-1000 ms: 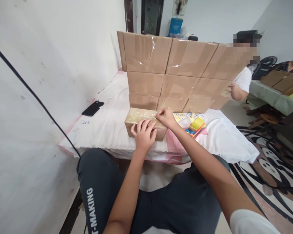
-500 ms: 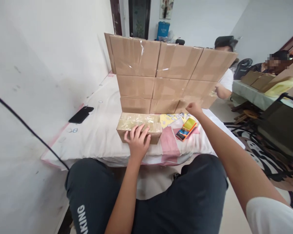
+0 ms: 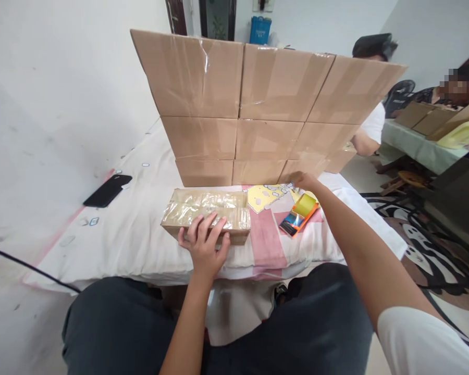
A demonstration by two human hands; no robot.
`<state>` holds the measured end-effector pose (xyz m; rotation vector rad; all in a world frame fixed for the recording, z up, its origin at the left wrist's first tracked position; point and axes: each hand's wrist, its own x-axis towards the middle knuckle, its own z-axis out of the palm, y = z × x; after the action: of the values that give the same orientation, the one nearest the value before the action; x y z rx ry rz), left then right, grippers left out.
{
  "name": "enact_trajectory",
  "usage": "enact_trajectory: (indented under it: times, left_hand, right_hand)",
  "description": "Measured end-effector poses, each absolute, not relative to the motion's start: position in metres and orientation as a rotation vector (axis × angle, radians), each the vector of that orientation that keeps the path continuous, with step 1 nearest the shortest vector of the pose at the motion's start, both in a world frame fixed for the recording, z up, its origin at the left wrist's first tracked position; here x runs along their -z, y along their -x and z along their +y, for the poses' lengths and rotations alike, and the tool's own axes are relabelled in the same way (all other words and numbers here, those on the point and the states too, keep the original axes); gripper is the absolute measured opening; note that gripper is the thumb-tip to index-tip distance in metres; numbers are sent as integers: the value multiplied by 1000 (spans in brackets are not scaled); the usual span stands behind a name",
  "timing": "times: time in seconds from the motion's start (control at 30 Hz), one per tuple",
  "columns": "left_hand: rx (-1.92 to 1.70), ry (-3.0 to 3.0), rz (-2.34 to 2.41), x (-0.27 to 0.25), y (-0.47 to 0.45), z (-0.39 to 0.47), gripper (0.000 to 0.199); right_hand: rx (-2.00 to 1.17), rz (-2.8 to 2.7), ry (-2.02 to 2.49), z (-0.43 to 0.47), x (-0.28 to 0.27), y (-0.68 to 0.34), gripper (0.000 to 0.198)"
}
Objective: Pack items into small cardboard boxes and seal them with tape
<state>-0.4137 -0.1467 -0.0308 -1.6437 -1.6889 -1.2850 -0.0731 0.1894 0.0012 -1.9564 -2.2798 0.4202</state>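
Note:
A small taped cardboard box (image 3: 207, 199) lies on the bed near its front edge. My left hand (image 3: 205, 239) rests on it with fingers spread over the top and front edge. My right hand (image 3: 305, 181) is at the foot of a stack of cardboard boxes (image 3: 273, 138), its fingers closed together. What the fingers hold, if anything, is too small to make out. Below that hand, an orange tape dispenser (image 3: 295, 223) with a yellowish roll of tape (image 3: 305, 205) lies on the bedding.
A black phone (image 3: 108, 190) lies to the left on the bed (image 3: 125, 250), beside the white wall. Behind the stack's right end is a person in a white sleeve (image 3: 371, 130). Another person sits farther right at a table (image 3: 404, 143) with cardboard boxes.
My view has tipped down and come closer to the stack. My right hand has turned from a raised fist to fingers pointing left and down. My left hand stays on the small box.

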Motion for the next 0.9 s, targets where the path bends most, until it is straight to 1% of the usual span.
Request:
enact_trajectory:
  times: [0.1,0.2,0.33,0.47,0.7,0.8,0.9]
  left_hand:
    - [1287,1635,-1670,31,414,-145,28]
    - [1287,1631,-1666,32,414,-144,27]
    - [1295,1634,-1665,34,415,-143,27]
    - [1303,1642,-1664,36,416,-141,28]
    - [1299,1630,-1654,40,415,-140,32]
    - [1278,1611,-1631,43,416,-138,31]
    - [1272,1594,-1624,43,418,-136,32]
  right_hand:
    - [-516,-2115,2027,190,6,76,20]
    - [-690,-1953,2045,180,10,71,20]
    - [-896,-1767,2006,161,9,62,18]
    - [-1037,-1675,1947,147,3,57,18]
    - [-1067,-1672,1897,142,4,49,18]
    - [-1102,-1700,1874,146,2,35,12]
    - [-1160,-1886,1824,152,-2,21,6]
